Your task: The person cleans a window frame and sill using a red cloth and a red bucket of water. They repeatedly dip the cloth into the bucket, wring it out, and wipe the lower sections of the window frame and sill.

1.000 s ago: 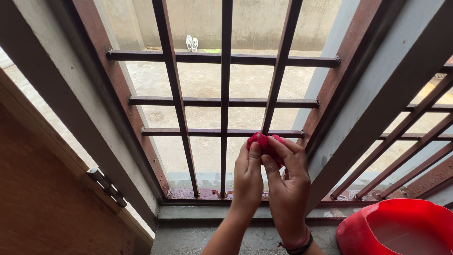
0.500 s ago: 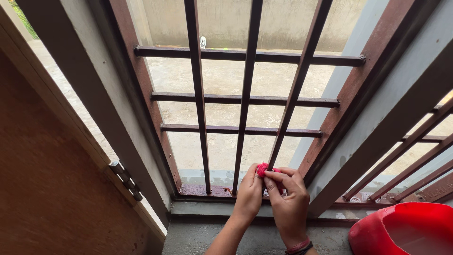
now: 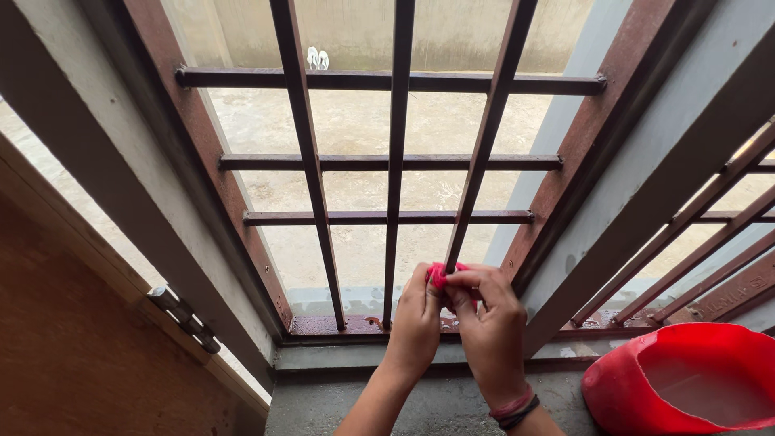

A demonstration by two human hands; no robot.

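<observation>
- Your left hand and right hand are pressed together low on the window grille, both curled round a small pink cloth.
- Fingers of both hands are closed tight on the cloth, so only a bit of pink shows above your knuckles.
- The cloth sits wrapped round the foot of the right-hand upright bar, just above the bottom rail. Gripping from both sides looks like a way to press the cloth against every face of the bar at once.
- The bottom rail looks wet and rusty, right below your hands.
- Room is tight here: the next upright stands just left of your left hand, and the slanted frame post closes in on the right.
- There's open bar above your hands, up to the lowest cross bar.
- A red tub with cloudy water sits on the sill, to your right, apart from your right wrist with its bands.
- A hinge sits on the left frame, well apart.
</observation>
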